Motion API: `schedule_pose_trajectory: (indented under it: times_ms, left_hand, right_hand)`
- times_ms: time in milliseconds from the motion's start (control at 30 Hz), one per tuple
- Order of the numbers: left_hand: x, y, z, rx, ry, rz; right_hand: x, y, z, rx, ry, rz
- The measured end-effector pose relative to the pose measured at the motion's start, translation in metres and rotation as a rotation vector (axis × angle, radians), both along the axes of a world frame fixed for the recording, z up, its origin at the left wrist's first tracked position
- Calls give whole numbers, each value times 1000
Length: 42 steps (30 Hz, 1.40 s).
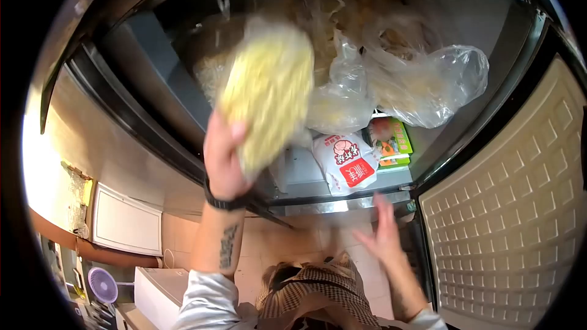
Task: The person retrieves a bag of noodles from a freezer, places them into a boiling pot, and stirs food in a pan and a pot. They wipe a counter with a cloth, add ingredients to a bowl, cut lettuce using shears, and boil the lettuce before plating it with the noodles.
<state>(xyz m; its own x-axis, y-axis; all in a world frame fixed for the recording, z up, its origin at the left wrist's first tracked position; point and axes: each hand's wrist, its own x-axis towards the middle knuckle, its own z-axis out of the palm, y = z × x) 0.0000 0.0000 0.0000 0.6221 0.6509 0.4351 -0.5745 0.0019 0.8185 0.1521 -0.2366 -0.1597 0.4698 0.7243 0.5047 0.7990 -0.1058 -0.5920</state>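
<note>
Closest in, a checked garment (318,290) shows at the bottom of the view, above a tiled floor (244,250). The right hand (382,232) is open, its fingers spread, near the front edge of a freezer compartment (299,174) and apart from the things inside. The left hand (227,156), with a dark band (226,200) on its wrist, grips the lower left side of a clear bag of pale yellow food (269,91); the bag is raised in front of the compartment, tilted and slightly blurred. Past it, at the compartment's front, lies a white printed bag (347,164), with a green packet (391,140) just beside it on the right. Behind these, knotted clear plastic bags (422,85) are heaped; their contents are hard to make out. The open door (507,201), its inner panel patterned with raised marks, stands at the right. Off to the left is a purple fan (103,285).
</note>
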Motion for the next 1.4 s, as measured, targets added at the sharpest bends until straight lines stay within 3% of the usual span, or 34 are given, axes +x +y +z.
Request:
schedule_pose_trajectory:
  times_ms: [33,133,200,233,300,333,367,433,467,533,600,633,667,700,800,833,900,1000,1100,1200,1333,1367,1400]
  left_hand:
    - [-15,-12,-12,-60,-46,-64]
    - [-59,-47,-62,-188,34,-126]
    - [-89,-50,-91,-239,143,-170]
    - [-104,-52,-116,-278,169,-179]
    - [-131,-55,-165,-390,167,-178]
    - [-139,-64,-150,-448,269,-167]
    - [-150,-65,-156,-467,278,-152]
    - [-175,-72,-172,-510,302,-129]
    - [-185,-73,-173,-562,253,-117]
    - [-202,-79,-175,-695,139,-100]
    - [-210,-74,-184,-726,120,-73]
    - [-214,-74,-188,-743,115,-61]
    - [-210,-72,-187,-767,121,-94]
    - [-208,-69,-192,-714,163,-156]
    - [-193,-54,-217,-566,303,-357]
    - [-189,-54,-232,-504,377,-329]
    - [-175,-56,-218,-497,349,-443]
    - [-168,-57,-213,-522,416,-525]
    - [-164,-57,-225,-626,384,-601]
    - [-157,-59,-255,-597,481,-653]
    - [-137,-64,-260,-463,709,-788]
    - [-130,-71,-265,-415,661,-781]
    - [-123,-76,-274,-367,617,-769]
  right_hand:
    - [-1,4,0,11,4,8]
    - [39,88,119,313,-482,-13]
    - [45,148,180,-49,-297,-147]
    - [60,181,192,-100,-324,-212]
    - [104,242,202,-127,-399,-224]
    - [135,264,197,-95,-429,-171]
    - [170,288,175,-6,-628,-93]
    - [216,319,149,-73,-843,-102]
    - [228,329,145,-228,-856,-194]
    - [200,303,167,-286,-893,-270]
    - [122,217,225,93,-561,-125]
    - [93,188,239,345,-205,3]
    - [71,163,250,296,-143,-44]
    - [52,140,254,246,-76,-97]
    - [32,81,242,476,203,-69]
    - [28,65,237,569,273,-88]
    - [31,34,226,731,274,-142]
    - [23,11,202,733,323,-322]
    - [24,-5,147,420,439,-145]
    - [9,11,127,13,447,-162]
    - [13,36,115,116,273,-139]
    - [15,39,115,163,201,-117]
    - [13,40,114,176,-30,-170]
